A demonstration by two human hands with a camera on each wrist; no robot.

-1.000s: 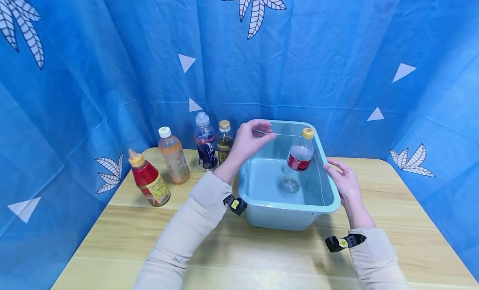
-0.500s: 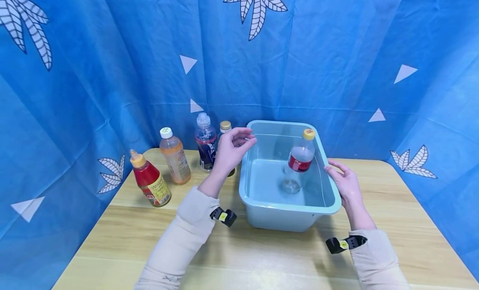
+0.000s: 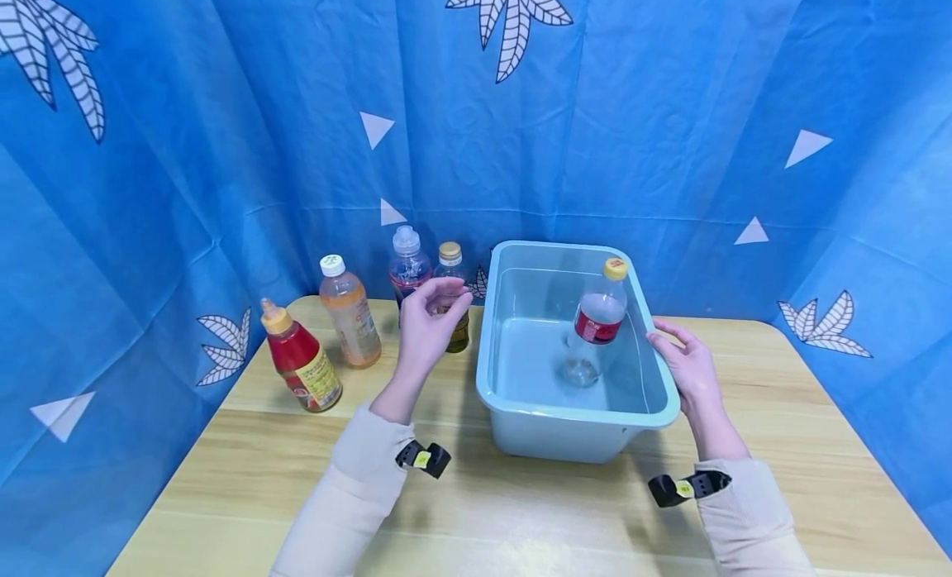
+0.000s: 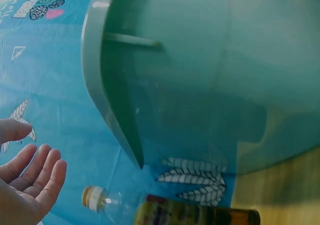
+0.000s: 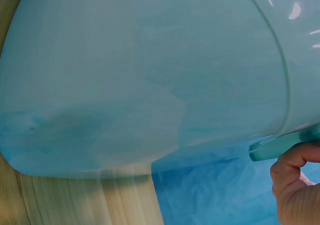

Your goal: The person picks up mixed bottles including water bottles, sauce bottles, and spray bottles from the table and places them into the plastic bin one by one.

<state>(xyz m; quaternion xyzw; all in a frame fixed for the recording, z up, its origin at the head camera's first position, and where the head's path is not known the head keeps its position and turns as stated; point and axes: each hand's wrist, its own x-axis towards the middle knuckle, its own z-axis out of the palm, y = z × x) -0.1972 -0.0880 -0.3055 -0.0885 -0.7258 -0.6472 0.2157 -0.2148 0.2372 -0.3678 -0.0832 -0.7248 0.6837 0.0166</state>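
Note:
A light blue plastic basin (image 3: pixel 580 415) stands on the wooden table. Inside it, a clear bottle (image 3: pixel 597 327) with a red label and yellow cap stands upright near the right wall. My right hand (image 3: pixel 690 366) grips the basin's right rim; in the right wrist view its fingers curl at the rim beside the basin's wall (image 5: pixel 125 85). My left hand (image 3: pixel 426 333) is left of the basin, fingers loosely bent and holding nothing. It partly covers a small gold-capped bottle (image 3: pixel 450 259) of dark liquid. In the left wrist view that bottle (image 4: pixel 170 214) lies beyond the hand (image 4: pixel 30 190).
Left of the basin stand a dark-labelled bottle (image 3: pixel 409 271) with a clear cap, a white-capped bottle (image 3: pixel 353 325) of orange drink, and a red sauce bottle (image 3: pixel 308 366) with a nozzle. A blue curtain (image 3: pixel 595 131) hangs behind the table (image 3: pixel 521 519).
My left hand has moved left and down, from over the basin's left rim to in front of the small gold-capped bottle. My right hand stays on the rim.

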